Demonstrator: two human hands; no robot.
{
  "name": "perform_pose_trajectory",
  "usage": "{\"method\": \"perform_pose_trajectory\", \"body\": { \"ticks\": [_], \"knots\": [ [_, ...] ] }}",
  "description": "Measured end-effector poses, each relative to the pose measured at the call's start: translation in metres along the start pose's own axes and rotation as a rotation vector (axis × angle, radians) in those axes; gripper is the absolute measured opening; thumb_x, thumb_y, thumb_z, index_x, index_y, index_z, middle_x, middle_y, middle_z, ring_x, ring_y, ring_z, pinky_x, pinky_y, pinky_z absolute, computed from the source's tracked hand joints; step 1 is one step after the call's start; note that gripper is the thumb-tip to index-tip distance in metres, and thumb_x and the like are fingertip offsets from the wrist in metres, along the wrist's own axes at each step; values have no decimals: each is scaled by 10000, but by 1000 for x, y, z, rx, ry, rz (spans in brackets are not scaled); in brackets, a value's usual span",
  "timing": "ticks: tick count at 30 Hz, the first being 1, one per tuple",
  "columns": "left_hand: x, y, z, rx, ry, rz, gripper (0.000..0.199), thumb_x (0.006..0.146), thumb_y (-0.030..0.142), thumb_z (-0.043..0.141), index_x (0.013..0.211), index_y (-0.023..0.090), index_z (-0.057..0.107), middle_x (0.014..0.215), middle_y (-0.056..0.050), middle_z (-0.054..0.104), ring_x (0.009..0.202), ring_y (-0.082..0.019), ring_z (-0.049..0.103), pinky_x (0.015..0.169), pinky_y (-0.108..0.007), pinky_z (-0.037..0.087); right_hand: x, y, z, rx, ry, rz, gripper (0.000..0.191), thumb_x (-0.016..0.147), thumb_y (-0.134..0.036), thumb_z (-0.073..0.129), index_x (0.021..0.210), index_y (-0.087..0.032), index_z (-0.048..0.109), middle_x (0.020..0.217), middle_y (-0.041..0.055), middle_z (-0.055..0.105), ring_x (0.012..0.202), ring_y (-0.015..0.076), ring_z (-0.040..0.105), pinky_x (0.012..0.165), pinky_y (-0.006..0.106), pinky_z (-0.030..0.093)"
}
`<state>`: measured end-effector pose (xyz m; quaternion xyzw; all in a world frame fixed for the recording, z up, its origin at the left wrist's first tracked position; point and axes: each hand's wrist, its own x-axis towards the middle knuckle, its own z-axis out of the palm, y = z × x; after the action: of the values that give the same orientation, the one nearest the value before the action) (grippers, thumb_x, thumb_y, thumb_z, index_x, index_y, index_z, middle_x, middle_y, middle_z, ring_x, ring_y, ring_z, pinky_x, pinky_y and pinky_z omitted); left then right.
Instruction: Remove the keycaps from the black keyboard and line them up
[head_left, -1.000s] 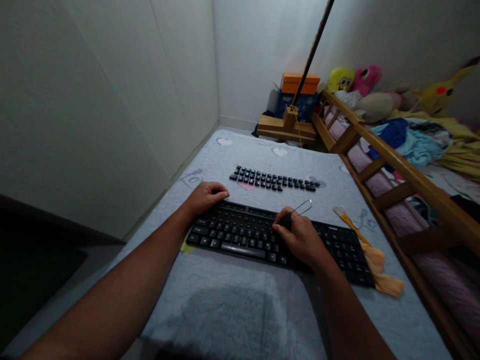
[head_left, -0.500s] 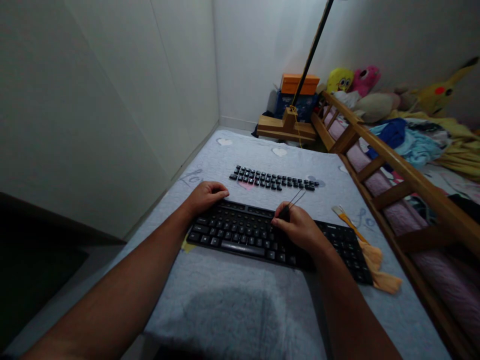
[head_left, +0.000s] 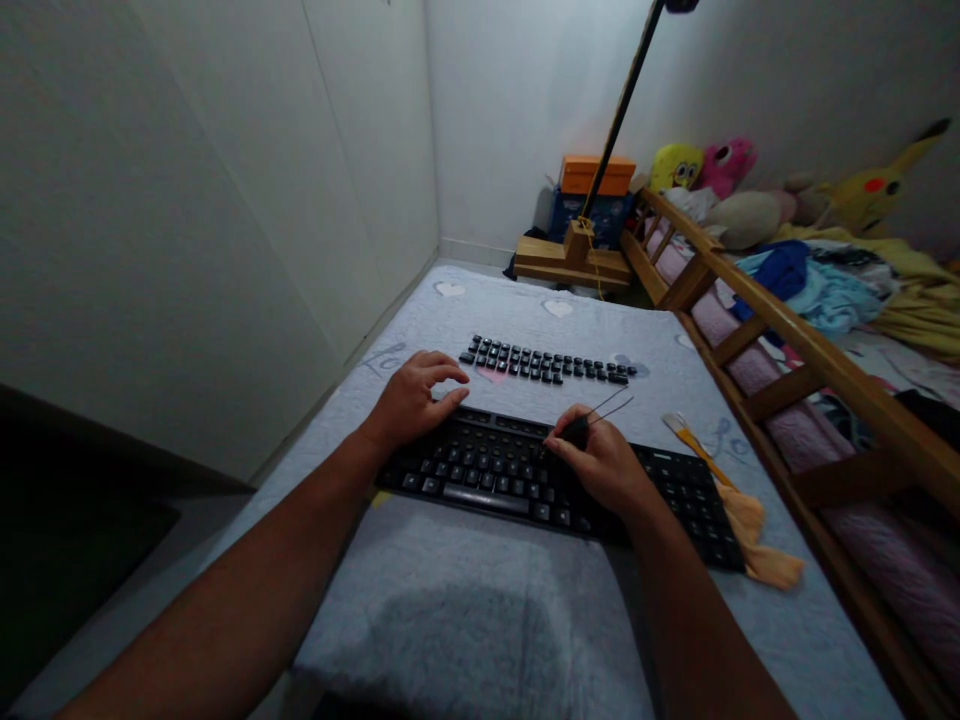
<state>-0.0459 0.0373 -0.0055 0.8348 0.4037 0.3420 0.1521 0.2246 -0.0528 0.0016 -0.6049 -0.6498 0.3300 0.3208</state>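
A black keyboard (head_left: 487,497) lies across the cloth, its upper rows showing bare sockets where keycaps are off. Over its upper left corner is my left hand (head_left: 416,397), thumb and fingers apart with nothing seen between them. My right hand (head_left: 592,455) rests on the keyboard right of the middle, closed round a wire keycap puller (head_left: 576,431) with a black handle. Two thin wires of the puller point up and away to the right. Beyond the keyboard, loose black keycaps (head_left: 525,362) are laid out in rows.
A brush (head_left: 701,448) and an orange cloth (head_left: 765,550) lie beside the keyboard's right end. A wooden bed rail (head_left: 750,300) runs along the right, with plush toys and clothes behind it. On the left stands a pale wall panel (head_left: 262,200). A wooden stand (head_left: 574,262) holds a pole at the back.
My left hand has lifted slightly and its thumb and fingers have spread apart. The puller has tilted in my right hand, its wires now lying further right.
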Motion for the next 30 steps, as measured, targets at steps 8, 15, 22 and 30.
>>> {"method": "perform_pose_trajectory", "body": {
  "ticks": [8,15,22,30],
  "knots": [
    [-9,53,20,-3,-255,225,309,800,408,691,1018,189,704,1021,-76,672,993,-244,539,915,-421,420,-9,-19,10,-111,101,-140,22,833,-208,580,852,-202,571,786,19,645,736,170,605,696,286,443],
    [-12,54,34,11,-262,236,245,843,373,656,1011,203,710,977,-68,682,961,-234,541,881,-401,422,-15,-24,20,-155,110,-246,12,862,-211,573,854,-209,564,844,40,646,838,196,606,772,320,454],
    [-14,54,36,15,-210,237,181,852,349,650,919,197,722,910,-57,694,909,-220,554,852,-394,419,-16,-23,21,-147,142,-338,65,845,-153,547,852,-216,563,835,41,623,838,200,574,785,338,448],
    [-13,54,33,-26,-166,245,195,852,369,660,921,198,723,917,-55,709,891,-206,570,855,-388,424,-17,-16,19,-57,224,-352,208,747,-55,465,725,-213,599,1095,66,594,1001,216,574,890,363,453]
  ]
}}
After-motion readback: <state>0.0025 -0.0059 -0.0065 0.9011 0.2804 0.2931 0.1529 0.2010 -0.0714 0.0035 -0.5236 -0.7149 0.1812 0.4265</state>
